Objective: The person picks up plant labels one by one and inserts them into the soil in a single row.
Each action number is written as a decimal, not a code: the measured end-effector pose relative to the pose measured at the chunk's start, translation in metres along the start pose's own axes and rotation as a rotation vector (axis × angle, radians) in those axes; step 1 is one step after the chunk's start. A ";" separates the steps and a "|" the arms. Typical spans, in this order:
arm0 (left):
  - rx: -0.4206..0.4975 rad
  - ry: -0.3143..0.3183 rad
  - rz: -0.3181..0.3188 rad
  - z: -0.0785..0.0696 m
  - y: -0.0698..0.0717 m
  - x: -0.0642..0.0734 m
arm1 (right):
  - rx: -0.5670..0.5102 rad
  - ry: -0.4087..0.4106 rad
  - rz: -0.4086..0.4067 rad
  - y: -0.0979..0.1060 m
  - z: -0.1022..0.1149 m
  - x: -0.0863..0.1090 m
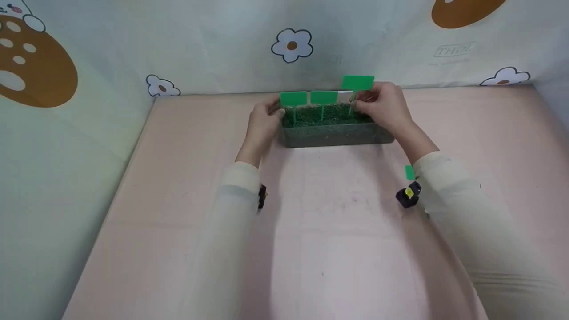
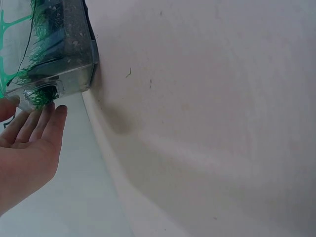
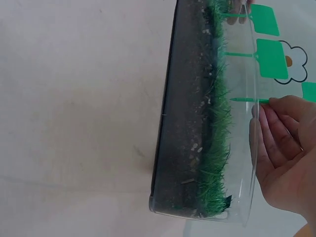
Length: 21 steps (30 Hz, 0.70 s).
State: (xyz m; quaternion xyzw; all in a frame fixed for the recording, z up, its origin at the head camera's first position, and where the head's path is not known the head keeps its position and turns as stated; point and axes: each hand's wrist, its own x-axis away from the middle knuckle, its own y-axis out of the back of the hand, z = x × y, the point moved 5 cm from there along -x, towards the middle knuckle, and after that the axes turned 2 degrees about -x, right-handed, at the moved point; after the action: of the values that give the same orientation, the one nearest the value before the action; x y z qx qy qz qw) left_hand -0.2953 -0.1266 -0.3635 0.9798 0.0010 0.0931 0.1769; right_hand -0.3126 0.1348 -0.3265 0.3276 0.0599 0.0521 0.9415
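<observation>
A clear rectangular planter box of dark soil and short green grass stands at the back of the table. Two green plant labels stand upright in its left half. My right hand pinches the thin stem of a third green plant label between thumb and fingers. In the right wrist view, its pointed stem tip hangs just above the grass. My left hand rests against the box's left end, fingers fairly straight on the end wall and thumb near the rim.
Another green label piece shows beside the right sleeve, partly hidden. Black wrist cameras hang at both cuffs. The patterned wall covering rises right behind the box. Small green bits lie on the pale tabletop.
</observation>
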 end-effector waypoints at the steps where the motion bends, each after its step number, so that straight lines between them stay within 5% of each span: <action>1: 0.001 -0.003 -0.001 0.000 0.000 0.000 | 0.005 -0.001 0.000 -0.001 -0.001 -0.001; 21: 0.004 -0.017 -0.019 0.000 -0.001 0.002 | 0.126 -0.063 0.011 -0.011 -0.015 -0.011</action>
State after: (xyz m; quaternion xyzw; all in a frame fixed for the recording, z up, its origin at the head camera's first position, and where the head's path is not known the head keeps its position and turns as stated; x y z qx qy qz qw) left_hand -0.2928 -0.1259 -0.3637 0.9809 0.0091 0.0830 0.1759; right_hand -0.3246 0.1336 -0.3440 0.3878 0.0317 0.0431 0.9202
